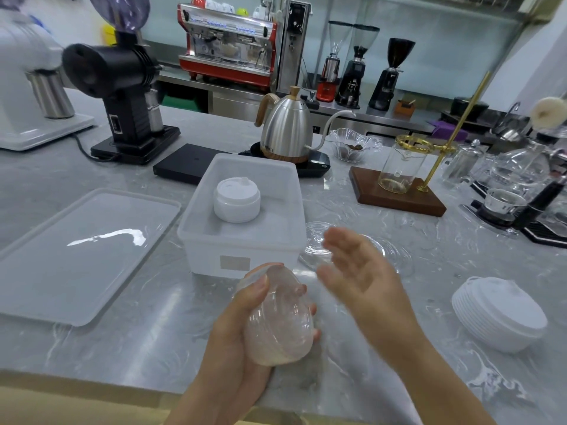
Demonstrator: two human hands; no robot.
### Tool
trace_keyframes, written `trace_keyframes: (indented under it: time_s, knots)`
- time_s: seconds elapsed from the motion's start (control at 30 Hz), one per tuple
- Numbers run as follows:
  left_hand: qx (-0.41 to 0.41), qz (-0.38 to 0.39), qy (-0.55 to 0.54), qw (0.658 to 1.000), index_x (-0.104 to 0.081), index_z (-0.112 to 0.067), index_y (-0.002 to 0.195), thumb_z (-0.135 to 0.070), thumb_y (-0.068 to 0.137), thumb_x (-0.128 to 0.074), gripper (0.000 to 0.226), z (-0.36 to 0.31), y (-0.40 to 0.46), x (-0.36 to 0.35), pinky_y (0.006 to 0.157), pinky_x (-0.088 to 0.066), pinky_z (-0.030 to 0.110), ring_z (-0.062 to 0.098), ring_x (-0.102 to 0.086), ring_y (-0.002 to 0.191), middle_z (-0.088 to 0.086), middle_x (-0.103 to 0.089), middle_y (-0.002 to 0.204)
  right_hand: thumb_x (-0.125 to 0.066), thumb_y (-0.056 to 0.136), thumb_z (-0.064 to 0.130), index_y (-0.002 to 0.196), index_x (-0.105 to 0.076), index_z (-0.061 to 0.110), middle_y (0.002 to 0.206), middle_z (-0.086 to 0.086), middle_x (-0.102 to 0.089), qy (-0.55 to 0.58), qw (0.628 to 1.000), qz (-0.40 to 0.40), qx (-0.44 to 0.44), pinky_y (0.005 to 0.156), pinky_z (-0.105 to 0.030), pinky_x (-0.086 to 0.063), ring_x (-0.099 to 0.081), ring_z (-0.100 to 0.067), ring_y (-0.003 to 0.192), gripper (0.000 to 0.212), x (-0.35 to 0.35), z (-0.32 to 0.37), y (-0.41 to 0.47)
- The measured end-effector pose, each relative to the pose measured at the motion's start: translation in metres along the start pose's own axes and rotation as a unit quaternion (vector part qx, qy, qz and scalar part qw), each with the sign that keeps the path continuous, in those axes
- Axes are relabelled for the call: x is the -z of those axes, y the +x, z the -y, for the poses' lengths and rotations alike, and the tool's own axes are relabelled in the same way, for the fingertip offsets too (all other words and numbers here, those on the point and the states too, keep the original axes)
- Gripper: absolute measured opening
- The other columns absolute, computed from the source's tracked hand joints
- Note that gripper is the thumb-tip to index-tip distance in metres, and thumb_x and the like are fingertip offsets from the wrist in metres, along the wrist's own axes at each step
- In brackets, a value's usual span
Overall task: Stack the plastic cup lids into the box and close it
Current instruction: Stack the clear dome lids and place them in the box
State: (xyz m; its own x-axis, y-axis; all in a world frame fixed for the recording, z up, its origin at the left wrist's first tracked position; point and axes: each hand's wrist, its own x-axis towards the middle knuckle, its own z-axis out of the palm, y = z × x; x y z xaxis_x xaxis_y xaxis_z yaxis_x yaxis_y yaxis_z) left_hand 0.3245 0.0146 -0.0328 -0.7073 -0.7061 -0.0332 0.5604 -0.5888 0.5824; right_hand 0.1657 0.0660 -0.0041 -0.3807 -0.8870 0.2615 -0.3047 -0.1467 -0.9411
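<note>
We held a stack of clear lids (pixel 280 317) clasped in the left hand (pixel 242 342); right hand (pixel 359 271) spread open, empty, beside the box (pixel 242 246).

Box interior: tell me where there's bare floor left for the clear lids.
Inside the box, the white lid stack sits left of centre. Bare floor lies along its right wall and across the near end. The far-left corner is tight. The left hand holds the clear lids; the right hand is open.

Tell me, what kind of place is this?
Most likely a coffee bar or barista training counter: a red espresso machine stands at the back, coffee grinders line the rear counter, and a gooseneck kettle sits nearby.
</note>
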Motion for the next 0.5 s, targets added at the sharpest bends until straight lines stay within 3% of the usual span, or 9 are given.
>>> trace_keyframes:
  time_s: [0.1,0.17,0.27,0.37,0.5]
  knots:
    - [0.016,-0.004,-0.011,1.0,-0.069,-0.016,0.106,-0.041,0.042,-0.094,0.073,-0.002,0.0,-0.001,0.074,-0.056,0.051,0.042,-0.061,0.095,0.023,-0.067,0.104,-0.079,0.081,0.021,0.13,-0.054,0.023,0.132,0.009,-0.058,-0.179,0.98,-0.088,-0.022,0.11,-0.033,-0.041,-0.053,-0.007,0.123,0.055,0.015,-0.016,0.036]
    - [0.018,-0.003,-0.003,1.0,-0.071,-0.016,0.104,-0.042,0.042,-0.094,0.071,-0.004,-0.001,-0.002,0.074,-0.056,0.051,0.042,-0.063,0.093,0.023,-0.067,0.104,-0.077,0.081,0.023,0.138,-0.047,0.024,0.141,0.008,-0.05,-0.273,0.959,-0.059,-0.04,0.106,-0.024,-0.034,-0.046,-0.01,0.13,0.065,0.021,-0.024,0.056]
    - [0.015,-0.007,0.0,1.0,-0.071,-0.016,0.105,-0.042,0.042,-0.094,0.072,-0.004,-0.002,-0.001,0.074,-0.056,0.052,0.043,-0.064,0.091,0.024,-0.067,0.105,-0.08,0.077,0.03,0.146,-0.039,0.023,0.152,0.007,-0.039,-0.318,0.947,0.011,-0.053,0.104,-0.019,-0.026,-0.037,-0.013,0.139,0.08,0.021,-0.036,0.078]
    - [0.016,-0.014,0.002,1.0,-0.072,-0.015,0.107,-0.041,0.04,-0.095,0.075,-0.005,-0.003,-0.001,0.074,-0.056,0.053,0.043,-0.066,0.09,0.024,-0.067,0.104,-0.081,0.072,0.041,0.148,-0.037,0.025,0.154,0.004,-0.037,-0.338,0.94,0.014,-0.048,0.116,-0.03,-0.025,-0.033,-0.017,0.143,0.089,0.018,-0.049,0.086]
    - [0.018,-0.015,-0.01,1.0,-0.07,-0.014,0.11,-0.039,0.04,-0.095,0.079,-0.005,-0.001,-0.001,0.073,-0.056,0.055,0.043,-0.066,0.088,0.025,-0.067,0.104,-0.075,0.074,0.054,0.149,-0.036,0.021,0.155,0.002,-0.038,-0.436,0.899,0.019,-0.02,0.122,-0.041,-0.01,-0.029,-0.018,0.145,0.09,0.013,-0.059,0.086]
